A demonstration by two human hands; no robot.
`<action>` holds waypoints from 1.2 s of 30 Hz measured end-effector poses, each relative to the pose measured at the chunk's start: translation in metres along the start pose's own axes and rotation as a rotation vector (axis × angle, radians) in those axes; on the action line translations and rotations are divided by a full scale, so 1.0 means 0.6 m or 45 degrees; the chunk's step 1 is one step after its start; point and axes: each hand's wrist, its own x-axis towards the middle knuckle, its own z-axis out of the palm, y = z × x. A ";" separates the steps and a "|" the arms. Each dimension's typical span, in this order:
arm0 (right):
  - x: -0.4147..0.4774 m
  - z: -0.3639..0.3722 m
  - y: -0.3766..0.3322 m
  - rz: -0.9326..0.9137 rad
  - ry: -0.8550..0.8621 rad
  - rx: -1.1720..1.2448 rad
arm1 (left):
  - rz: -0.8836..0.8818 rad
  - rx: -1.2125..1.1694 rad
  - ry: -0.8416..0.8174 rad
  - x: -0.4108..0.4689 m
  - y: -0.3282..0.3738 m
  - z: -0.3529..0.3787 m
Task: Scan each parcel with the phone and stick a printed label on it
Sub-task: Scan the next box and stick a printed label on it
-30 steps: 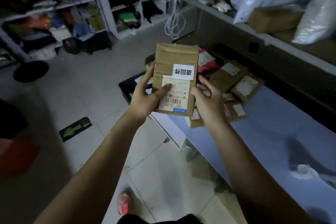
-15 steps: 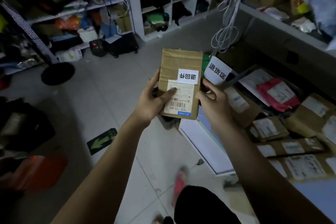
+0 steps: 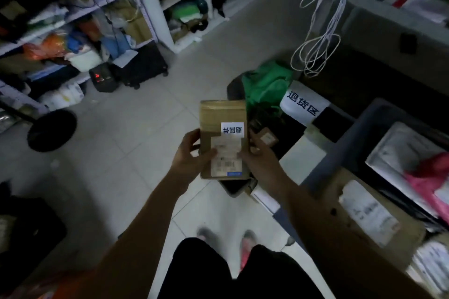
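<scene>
Both hands have carried the parcel [image 3: 218, 114] away from the heap of packages, and it now sits lower in the view, held upright over the tiled floor [image 3: 145, 128] just in front of a dark bin [image 3: 233, 87]. The grip looks unchanged. The left hand [image 3: 187, 155] clasps the parcel's left edge, thumb laid across the front and fingers [image 3: 193, 136] curled round behind. The right hand [image 3: 261, 160] clamps the right edge, thumb on the front beside the shipping label [image 3: 227, 153]; its other fingers are hidden behind the cardboard. A small white sticker [image 3: 232, 128] with printed characters sits just above that label, touching it. The bin holds a green bag [image 3: 267, 85], and a white sign [image 3: 303, 104] hangs on its rim. To the right stands a grey crate [image 3: 349, 133] with more packages inside. The person's feet show at the bottom.
</scene>
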 end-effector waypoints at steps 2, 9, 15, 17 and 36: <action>0.060 0.014 0.023 0.050 0.000 -0.021 | -0.083 0.020 -0.067 0.071 -0.033 -0.007; 0.271 0.069 0.106 0.381 0.304 0.088 | -0.159 0.206 -0.604 0.335 -0.115 -0.014; 0.436 0.083 0.240 0.598 0.556 0.168 | -0.123 0.544 -0.934 0.564 -0.243 0.037; 0.491 0.070 0.299 0.648 0.655 0.230 | -0.140 0.653 -1.048 0.631 -0.301 0.078; 0.849 -0.156 0.733 0.855 0.554 -0.110 | -0.138 0.884 -1.046 0.886 -0.747 0.434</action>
